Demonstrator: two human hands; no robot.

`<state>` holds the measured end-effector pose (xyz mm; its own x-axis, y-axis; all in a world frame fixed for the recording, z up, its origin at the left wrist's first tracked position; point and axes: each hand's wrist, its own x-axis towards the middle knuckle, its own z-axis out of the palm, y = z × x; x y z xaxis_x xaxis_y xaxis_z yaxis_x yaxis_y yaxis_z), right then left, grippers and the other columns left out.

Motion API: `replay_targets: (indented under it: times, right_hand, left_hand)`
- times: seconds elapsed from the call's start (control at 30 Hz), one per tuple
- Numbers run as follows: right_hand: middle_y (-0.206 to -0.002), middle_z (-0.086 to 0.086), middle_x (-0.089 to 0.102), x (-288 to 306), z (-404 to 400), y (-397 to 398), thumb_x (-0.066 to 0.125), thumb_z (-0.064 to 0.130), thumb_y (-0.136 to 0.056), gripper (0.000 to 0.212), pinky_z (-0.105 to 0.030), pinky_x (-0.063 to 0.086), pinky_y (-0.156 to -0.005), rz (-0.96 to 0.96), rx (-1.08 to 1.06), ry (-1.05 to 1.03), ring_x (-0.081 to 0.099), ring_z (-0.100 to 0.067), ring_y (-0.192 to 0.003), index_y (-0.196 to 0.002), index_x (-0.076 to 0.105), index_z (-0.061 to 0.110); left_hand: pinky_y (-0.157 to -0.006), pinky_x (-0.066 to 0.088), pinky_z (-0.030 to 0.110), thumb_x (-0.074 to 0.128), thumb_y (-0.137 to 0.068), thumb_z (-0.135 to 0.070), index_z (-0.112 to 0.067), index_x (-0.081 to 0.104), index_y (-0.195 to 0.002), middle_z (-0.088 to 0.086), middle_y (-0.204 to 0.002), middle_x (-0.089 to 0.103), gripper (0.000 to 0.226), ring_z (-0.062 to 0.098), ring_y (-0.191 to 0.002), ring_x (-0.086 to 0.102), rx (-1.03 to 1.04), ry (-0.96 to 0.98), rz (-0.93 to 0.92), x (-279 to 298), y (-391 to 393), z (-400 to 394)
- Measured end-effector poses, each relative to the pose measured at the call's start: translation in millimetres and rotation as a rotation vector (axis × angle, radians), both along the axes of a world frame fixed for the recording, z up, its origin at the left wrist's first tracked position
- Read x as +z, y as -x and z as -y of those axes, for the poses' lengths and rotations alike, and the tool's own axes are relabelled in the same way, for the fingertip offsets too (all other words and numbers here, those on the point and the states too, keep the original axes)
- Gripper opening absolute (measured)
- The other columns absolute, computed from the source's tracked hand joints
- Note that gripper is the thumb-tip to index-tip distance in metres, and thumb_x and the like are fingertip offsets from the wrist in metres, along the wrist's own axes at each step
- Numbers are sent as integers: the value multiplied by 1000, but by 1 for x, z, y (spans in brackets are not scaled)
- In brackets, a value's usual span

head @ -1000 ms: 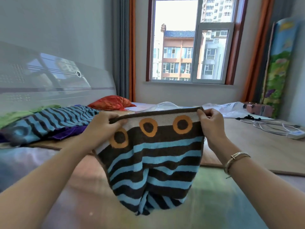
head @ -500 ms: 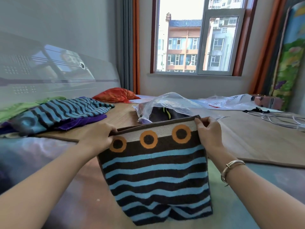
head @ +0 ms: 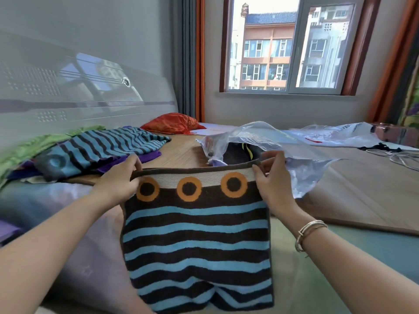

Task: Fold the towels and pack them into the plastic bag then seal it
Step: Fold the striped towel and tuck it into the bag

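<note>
Head view, single frame.

Towel [head: 195,245]: brown with blue stripes, pale band and three orange rings along the top edge. Lower centre of frame, spread out below the hands, doubled layer visible at the top edge; lower part lies on the bed [head: 340,257].

Left hand [head: 120,180]: left of centre, fingers and thumb pinching the towel's upper left corner.

Right hand [head: 274,184]: right of centre, fingers pinching the upper right corner. Bracelet [head: 310,231] on the wrist. Hands well apart, one at each top corner.

Bag [head: 267,143]: clear plastic, centre of frame just behind the towel's top edge, mouth open toward the camera, dark cloth with a yellow mark inside. It lies on a wooden mat [head: 362,189].

Towel pile [head: 102,150]: left middle of frame; a blue striped one on top, purple and green cloth under and beside it.

Orange pillow [head: 174,125]: upper centre, behind the pile.

Second plastic bag [head: 335,137]: right middle, flat on the bed.

Cables [head: 399,157]: right edge.

Headboard [head: 79,98]: upper left.

Window [head: 288,46]: upper centre, buildings beyond.
</note>
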<state>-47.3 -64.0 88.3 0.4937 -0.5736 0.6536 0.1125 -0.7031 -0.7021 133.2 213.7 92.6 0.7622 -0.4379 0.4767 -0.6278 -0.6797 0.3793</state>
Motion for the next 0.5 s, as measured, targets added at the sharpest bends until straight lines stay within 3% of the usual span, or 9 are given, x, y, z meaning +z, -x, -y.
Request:
replay_targets:
  times: [0.13,0.3,0.4,0.5]
  right_hand:
    - [-114,-1,54,14,-23,-60,58,10,-93,26,-17,45,-89,-139,48,374,54,-10,-100,-119,56,11]
    - [-126,-5,53,42,-38,-153,64,11,-87,40,-30,44,-99,-323,-74,886,52,-20,-114,-126,52,10]
    - [-121,-4,56,61,-33,-207,64,17,-90,38,-30,46,-88,-442,-226,972,56,-20,-106,-125,52,12]
    - [-119,-8,56,69,-18,-258,61,15,-92,39,-29,47,-66,-606,-291,872,64,-24,-91,-128,47,10]
  left_hand:
    - [-78,49,38,58,-94,-26,-20,47,-113,1,-99,60,23,19,-88,58,90,-5,5,11,-48,-18]
    - [-67,39,34,52,-96,-27,-15,62,-97,1,-95,55,15,20,-85,52,187,-111,123,20,-114,-20]
    - [-71,46,43,52,-94,-22,-8,64,-95,8,-93,57,19,29,-87,53,269,-98,269,29,-157,-12]
    - [-86,44,50,54,-93,-24,-7,64,-102,14,-106,60,21,38,-103,49,394,-109,302,28,-197,2]
